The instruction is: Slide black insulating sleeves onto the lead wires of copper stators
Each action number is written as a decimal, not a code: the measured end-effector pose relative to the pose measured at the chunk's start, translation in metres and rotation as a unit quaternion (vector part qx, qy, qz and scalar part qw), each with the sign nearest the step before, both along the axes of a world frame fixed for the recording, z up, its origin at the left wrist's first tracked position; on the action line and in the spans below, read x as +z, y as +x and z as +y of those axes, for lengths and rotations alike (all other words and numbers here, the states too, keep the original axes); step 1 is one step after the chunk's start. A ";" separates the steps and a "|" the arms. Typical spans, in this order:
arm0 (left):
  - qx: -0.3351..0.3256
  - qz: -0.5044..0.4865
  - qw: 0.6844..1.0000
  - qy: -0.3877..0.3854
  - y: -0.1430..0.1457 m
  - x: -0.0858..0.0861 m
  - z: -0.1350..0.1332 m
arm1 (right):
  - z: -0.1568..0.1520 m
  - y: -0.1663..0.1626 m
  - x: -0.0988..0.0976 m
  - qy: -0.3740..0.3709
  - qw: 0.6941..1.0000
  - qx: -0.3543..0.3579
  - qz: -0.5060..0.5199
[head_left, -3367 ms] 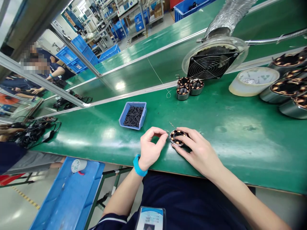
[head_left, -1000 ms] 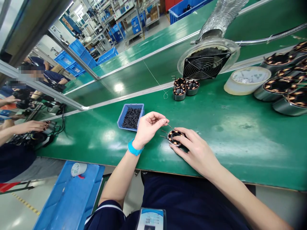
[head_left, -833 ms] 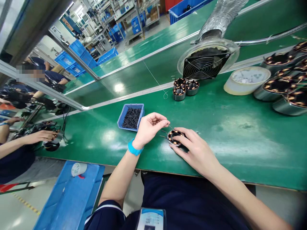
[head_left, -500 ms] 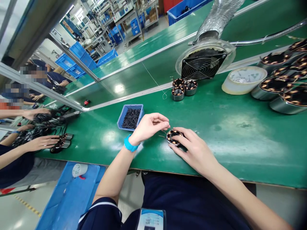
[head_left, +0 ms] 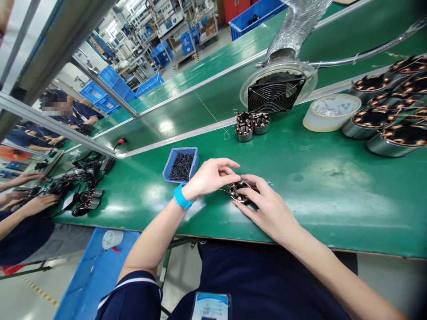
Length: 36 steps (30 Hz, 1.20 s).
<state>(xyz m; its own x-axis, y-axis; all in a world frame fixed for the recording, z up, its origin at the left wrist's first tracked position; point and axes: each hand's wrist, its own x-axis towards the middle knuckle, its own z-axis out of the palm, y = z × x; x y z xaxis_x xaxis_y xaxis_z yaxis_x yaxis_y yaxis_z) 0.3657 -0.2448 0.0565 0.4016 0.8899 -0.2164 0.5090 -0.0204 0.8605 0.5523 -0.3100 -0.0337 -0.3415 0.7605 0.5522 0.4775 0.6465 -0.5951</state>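
Note:
A small round stator [head_left: 239,191] with copper windings sits on the green bench [head_left: 316,178] near its front edge. My right hand [head_left: 267,206] rests around the stator's right side, fingers curled on it and holding it. My left hand [head_left: 211,175], with a blue wristband, is just left of the stator, thumb and fingers pinched at a thin wire end that sticks out of the windings. A small blue tray [head_left: 180,165] of black sleeves lies just behind my left hand.
Three small stators [head_left: 248,124] stand behind, by a fan [head_left: 273,91] on a foil duct. A white tape roll [head_left: 330,112] and several large stators [head_left: 387,111] are far right. A person's hands [head_left: 31,202] work among black cables at left. A blue crate [head_left: 93,275] sits below.
My left hand has dropped from above the stator to its left rim, still pinching. The view has shifted a little right and down. The person at left has moved their hands.

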 end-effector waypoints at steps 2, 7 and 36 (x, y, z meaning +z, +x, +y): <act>0.000 0.040 0.999 0.014 -0.001 0.007 0.001 | 0.000 0.000 0.001 -0.001 1.000 0.005 0.006; -0.003 0.122 0.992 0.011 -0.008 0.021 0.003 | -0.001 -0.001 0.001 -0.003 1.000 0.008 0.017; 0.052 0.090 0.990 -0.097 -0.001 0.010 -0.026 | 0.001 0.000 -0.005 -0.005 0.999 0.018 0.041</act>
